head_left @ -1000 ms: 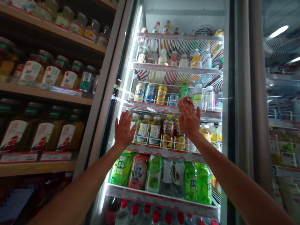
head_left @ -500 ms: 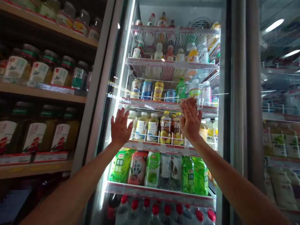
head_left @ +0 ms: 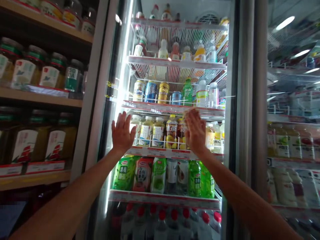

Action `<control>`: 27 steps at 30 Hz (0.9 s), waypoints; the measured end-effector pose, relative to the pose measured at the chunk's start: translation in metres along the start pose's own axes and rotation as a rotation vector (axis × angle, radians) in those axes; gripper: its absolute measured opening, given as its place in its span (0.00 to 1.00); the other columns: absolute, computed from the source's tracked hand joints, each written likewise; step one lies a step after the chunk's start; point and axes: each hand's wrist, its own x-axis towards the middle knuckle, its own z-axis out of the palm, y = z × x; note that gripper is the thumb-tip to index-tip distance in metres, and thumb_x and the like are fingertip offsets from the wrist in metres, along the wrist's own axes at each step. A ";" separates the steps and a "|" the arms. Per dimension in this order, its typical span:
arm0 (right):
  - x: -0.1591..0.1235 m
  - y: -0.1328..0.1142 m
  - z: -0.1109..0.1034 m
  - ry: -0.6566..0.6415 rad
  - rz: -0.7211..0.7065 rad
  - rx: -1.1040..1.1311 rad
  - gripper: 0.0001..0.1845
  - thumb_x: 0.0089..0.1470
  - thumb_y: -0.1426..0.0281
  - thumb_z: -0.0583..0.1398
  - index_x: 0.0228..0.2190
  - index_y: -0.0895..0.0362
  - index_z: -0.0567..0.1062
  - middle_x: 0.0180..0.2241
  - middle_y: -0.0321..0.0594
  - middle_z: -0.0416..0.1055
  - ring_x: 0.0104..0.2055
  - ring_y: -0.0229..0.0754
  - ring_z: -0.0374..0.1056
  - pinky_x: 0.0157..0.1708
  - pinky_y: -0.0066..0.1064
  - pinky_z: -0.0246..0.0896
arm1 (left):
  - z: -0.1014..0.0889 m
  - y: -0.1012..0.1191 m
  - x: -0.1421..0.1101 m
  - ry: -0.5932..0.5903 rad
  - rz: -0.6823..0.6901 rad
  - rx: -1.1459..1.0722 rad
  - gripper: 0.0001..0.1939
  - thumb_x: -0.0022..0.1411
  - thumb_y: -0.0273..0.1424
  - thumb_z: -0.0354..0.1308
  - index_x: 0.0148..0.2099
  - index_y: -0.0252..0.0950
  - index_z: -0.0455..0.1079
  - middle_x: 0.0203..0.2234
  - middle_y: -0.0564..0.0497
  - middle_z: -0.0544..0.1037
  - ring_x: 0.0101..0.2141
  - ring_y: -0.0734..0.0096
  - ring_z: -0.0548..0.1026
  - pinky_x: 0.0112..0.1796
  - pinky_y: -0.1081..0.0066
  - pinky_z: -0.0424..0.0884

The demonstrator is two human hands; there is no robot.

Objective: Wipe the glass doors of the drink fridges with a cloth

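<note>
Fingers up and spread, my left hand (head_left: 122, 131) lies flat against the glass door (head_left: 155, 75) of a lit drinks cooler, in front of the tea bottles (head_left: 146, 131). Further right, my right hand (head_left: 195, 133) presses a crumpled light-brown cloth (head_left: 191, 111) to the same glass. Motion blurs that hand, and its fingers cover most of the cloth. Behind it, through the glass, stand brown tea bottles with yellow caps (head_left: 171, 131).
Cans (head_left: 150, 91) and bottles fill the cooler's upper shelves; large green bottles (head_left: 125, 173) and red-capped bottles (head_left: 162, 223) stand lower. A metal door frame (head_left: 246, 133) borders the right. Wooden shelves (head_left: 40, 96) with jars stand left, another glass-fronted cooler (head_left: 292, 126) right.
My right hand has slid slightly down and left with the cloth. The view has shifted a little, so the cooler sits further left. My left hand stays flat on the glass.
</note>
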 end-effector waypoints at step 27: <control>-0.037 0.029 -0.006 0.167 0.276 -0.076 0.34 0.50 0.71 0.49 0.59 0.59 0.50 0.59 0.51 0.53 0.63 0.51 0.44 0.57 0.52 0.42 | 0.016 0.084 -0.014 -0.097 0.335 -0.120 0.26 0.61 0.35 0.47 0.61 0.38 0.51 0.60 0.44 0.54 0.61 0.60 0.47 0.59 0.53 0.42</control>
